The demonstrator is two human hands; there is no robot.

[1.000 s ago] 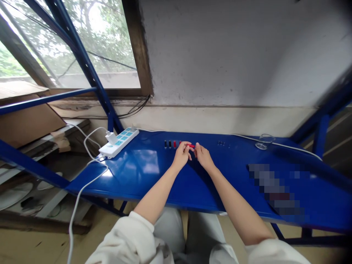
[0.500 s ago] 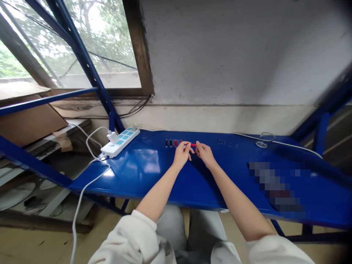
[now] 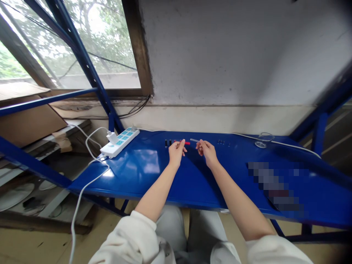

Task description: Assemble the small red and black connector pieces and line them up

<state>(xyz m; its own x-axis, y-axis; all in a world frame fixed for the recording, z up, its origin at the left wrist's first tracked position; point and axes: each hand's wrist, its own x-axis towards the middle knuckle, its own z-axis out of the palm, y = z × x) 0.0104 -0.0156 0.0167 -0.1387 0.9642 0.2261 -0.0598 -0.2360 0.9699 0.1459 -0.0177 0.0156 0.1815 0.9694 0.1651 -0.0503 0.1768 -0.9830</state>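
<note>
My left hand (image 3: pixel 176 151) pinches a small red tube-like piece (image 3: pixel 186 143) just above the blue metal table (image 3: pixel 143 168). A hand's width to the right, my right hand (image 3: pixel 207 150) pinches a thin pale rod (image 3: pixel 194 140) that points left toward the red piece. The two pieces are apart. Behind my left hand stands a short row of small black and red caps (image 3: pixel 168 142). A few tiny dark parts (image 3: pixel 220 142) lie beyond my right hand.
A white power strip (image 3: pixel 119 142) with a plug and white cable (image 3: pixel 82 190) lies at the table's back left. A clear glass dish (image 3: pixel 264 139) and a thin wire sit at the back right. Blue rack posts, a window and a wall stand behind.
My hands were together on the red piece; they have drawn apart, the left keeping the red piece and the right now holding the pale rod.
</note>
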